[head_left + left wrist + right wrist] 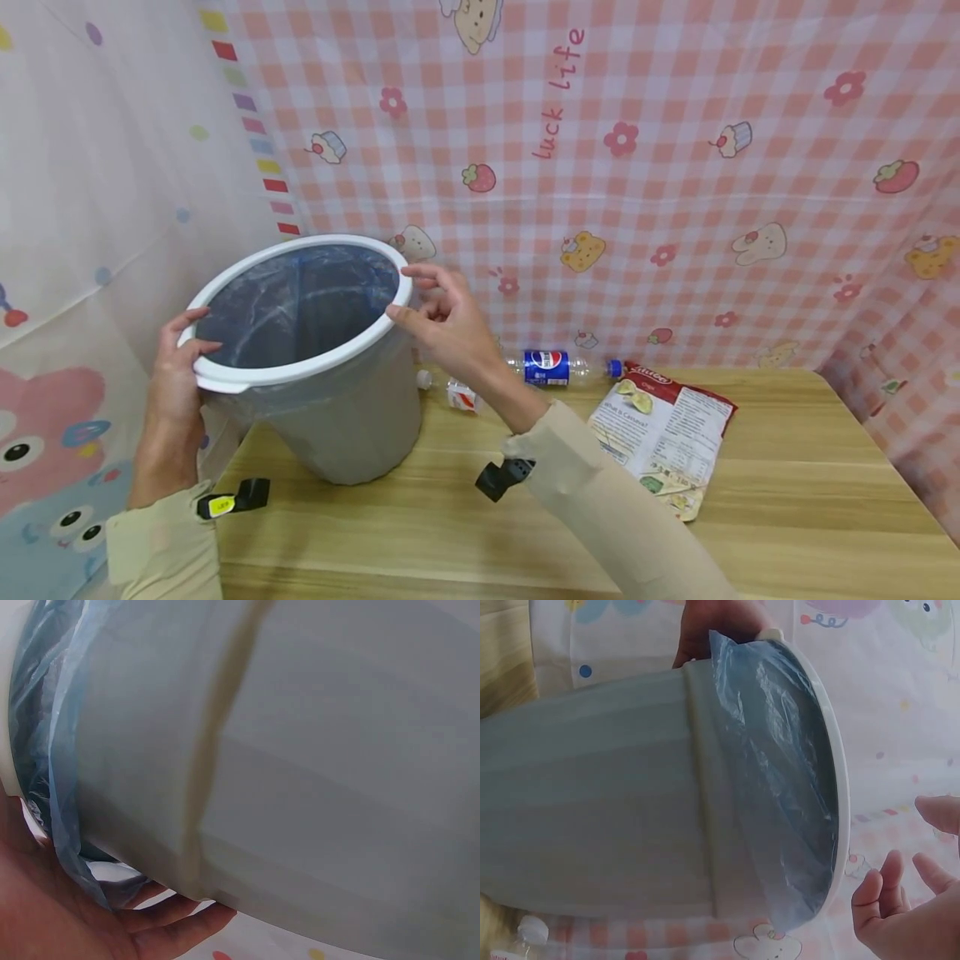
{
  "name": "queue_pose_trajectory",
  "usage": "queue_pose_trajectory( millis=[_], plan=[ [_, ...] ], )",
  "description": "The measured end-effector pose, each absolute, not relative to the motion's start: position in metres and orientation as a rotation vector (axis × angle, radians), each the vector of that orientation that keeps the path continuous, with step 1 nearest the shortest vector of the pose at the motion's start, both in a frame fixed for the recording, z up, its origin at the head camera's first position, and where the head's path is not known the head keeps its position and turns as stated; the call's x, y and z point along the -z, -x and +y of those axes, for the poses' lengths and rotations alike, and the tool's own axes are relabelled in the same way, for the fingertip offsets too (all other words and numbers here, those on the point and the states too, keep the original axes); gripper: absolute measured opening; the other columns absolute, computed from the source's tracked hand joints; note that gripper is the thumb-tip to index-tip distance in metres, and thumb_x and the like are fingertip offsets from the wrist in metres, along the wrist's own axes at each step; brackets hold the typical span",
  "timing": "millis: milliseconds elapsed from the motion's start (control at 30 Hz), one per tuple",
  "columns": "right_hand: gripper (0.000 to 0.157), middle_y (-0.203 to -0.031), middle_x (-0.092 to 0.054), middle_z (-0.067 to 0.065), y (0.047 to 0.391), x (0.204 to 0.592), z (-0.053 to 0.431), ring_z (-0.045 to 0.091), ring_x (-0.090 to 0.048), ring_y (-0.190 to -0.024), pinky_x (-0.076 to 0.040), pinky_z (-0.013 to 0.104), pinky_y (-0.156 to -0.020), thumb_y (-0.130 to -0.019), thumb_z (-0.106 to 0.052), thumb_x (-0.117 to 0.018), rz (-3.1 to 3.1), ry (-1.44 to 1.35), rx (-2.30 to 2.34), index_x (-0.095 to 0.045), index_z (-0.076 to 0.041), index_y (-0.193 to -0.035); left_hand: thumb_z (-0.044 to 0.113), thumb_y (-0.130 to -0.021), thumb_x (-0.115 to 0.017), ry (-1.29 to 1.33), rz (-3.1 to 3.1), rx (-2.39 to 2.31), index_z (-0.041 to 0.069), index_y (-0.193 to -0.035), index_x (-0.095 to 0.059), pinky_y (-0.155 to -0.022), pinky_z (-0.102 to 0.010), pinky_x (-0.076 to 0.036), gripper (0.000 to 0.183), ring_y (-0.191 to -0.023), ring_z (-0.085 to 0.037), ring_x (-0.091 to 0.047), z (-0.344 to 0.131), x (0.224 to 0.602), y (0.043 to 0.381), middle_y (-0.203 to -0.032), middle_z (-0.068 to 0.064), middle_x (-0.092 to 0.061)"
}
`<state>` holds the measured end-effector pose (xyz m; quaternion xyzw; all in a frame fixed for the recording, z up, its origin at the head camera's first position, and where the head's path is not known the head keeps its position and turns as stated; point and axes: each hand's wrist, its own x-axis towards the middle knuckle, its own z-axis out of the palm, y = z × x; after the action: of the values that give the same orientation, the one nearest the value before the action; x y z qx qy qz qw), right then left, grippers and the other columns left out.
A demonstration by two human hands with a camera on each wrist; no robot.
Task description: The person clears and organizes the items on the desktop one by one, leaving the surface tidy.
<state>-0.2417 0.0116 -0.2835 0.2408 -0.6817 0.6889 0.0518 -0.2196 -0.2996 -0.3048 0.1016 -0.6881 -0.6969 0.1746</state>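
Note:
A grey trash can (352, 417) leans toward me on the table, its wide mouth ringed by a white rim (300, 371). Inside, it is lined with a thin blue plastic bag (780, 750), whose edge hangs down over the outside below the rim. My left hand (176, 375) grips the rim at the left, thumb and a finger over its edge; the other fingers lie along the can's outer wall in the left wrist view. At the right side, my right hand (453, 321) has its fingers spread beside the rim, and the right wrist view shows them apart from it.
On the wooden table (795, 467), a bottle with a blue label (546, 367) and another clear bottle (461, 396) lie behind my right forearm. A red and white snack bag (660, 442) lies to their right. Patterned cloth (675, 192) hangs behind and at both sides.

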Motion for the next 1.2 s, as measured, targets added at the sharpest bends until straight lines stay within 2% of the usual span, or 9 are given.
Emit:
queue_pose_trajectory(
  millis=[33,167,267,433,667,933,1200],
  plan=[
    [0.045,-0.119,-0.048,0.016,0.241,0.285,0.014,0.013,-0.050,-0.068,-0.044,0.027,-0.059,-0.093,-0.018,-0.069,-2.074,-0.733,-2.090,-0.054,-0.016,-0.136,0.019,-0.101,-0.044,-0.289,-1.951,1.974,0.034,-0.142,-0.042,-0.061,-0.013,-0.047,0.043,-0.095,-0.007,-0.056,-0.300,0.305,0.220,-0.148,-0.004,-0.029],
    [0.045,-0.127,-0.049,0.012,0.240,0.290,0.023,0.014,-0.050,-0.070,-0.044,0.027,-0.060,-0.093,-0.019,-0.069,-2.098,-0.712,-2.069,-0.054,-0.016,-0.135,0.019,-0.101,-0.044,-0.295,-1.959,1.966,0.034,-0.142,-0.041,-0.062,-0.012,-0.048,0.044,-0.095,-0.007,-0.056,-0.299,0.305,0.219,-0.149,-0.004,-0.028],
    [0.043,-0.128,-0.048,0.006,0.239,0.293,0.029,0.015,-0.051,-0.072,-0.044,0.028,-0.060,-0.092,-0.022,-0.070,-2.127,-0.668,-2.058,-0.056,-0.022,-0.133,0.019,-0.101,-0.044,-0.294,-1.955,1.964,0.033,-0.141,-0.042,-0.062,-0.012,-0.047,0.043,-0.097,-0.007,-0.055,-0.299,0.305,0.219,-0.149,-0.004,-0.029],
    [0.043,-0.130,-0.047,0.002,0.237,0.299,0.037,0.016,-0.052,-0.076,-0.045,0.029,-0.062,-0.091,-0.027,-0.071,-2.160,-0.613,-2.066,-0.057,-0.029,-0.131,0.018,-0.101,-0.044,-0.304,-1.952,1.963,0.034,-0.141,-0.043,-0.062,-0.012,-0.047,0.043,-0.095,-0.007,-0.055,-0.299,0.304,0.219,-0.149,-0.004,-0.029],
    [0.042,-0.129,-0.047,0.003,0.236,0.308,0.050,0.017,-0.052,-0.078,-0.045,0.029,-0.065,-0.091,-0.028,-0.071,-2.161,-0.573,-2.089,-0.057,-0.029,-0.131,0.019,-0.101,-0.043,-0.313,-1.965,1.958,0.034,-0.142,-0.042,-0.063,-0.012,-0.047,0.044,-0.097,-0.007,-0.054,-0.299,0.304,0.220,-0.152,-0.004,-0.026],
    [0.040,-0.129,-0.048,0.003,0.232,0.322,0.072,0.015,-0.052,-0.081,-0.043,0.024,-0.060,-0.092,-0.025,-0.069,-2.207,-0.453,-2.077,-0.056,-0.028,-0.130,0.020,-0.101,-0.043,-0.290,-1.979,1.956,0.034,-0.143,-0.041,-0.066,-0.012,-0.046,0.045,-0.099,-0.008,-0.052,-0.301,0.306,0.218,-0.152,-0.004,-0.025],
    [0.045,-0.131,-0.047,0.007,0.228,0.337,0.103,0.017,-0.053,-0.086,-0.044,0.024,-0.067,-0.093,-0.025,-0.069,-2.236,-0.366,-2.020,-0.054,-0.023,-0.135,0.019,-0.101,-0.044,-0.278,-1.968,1.977,0.034,-0.142,-0.042,-0.069,-0.011,-0.045,0.044,-0.100,-0.009,-0.051,-0.301,0.304,0.219,-0.153,-0.003,-0.024]
  ],
)
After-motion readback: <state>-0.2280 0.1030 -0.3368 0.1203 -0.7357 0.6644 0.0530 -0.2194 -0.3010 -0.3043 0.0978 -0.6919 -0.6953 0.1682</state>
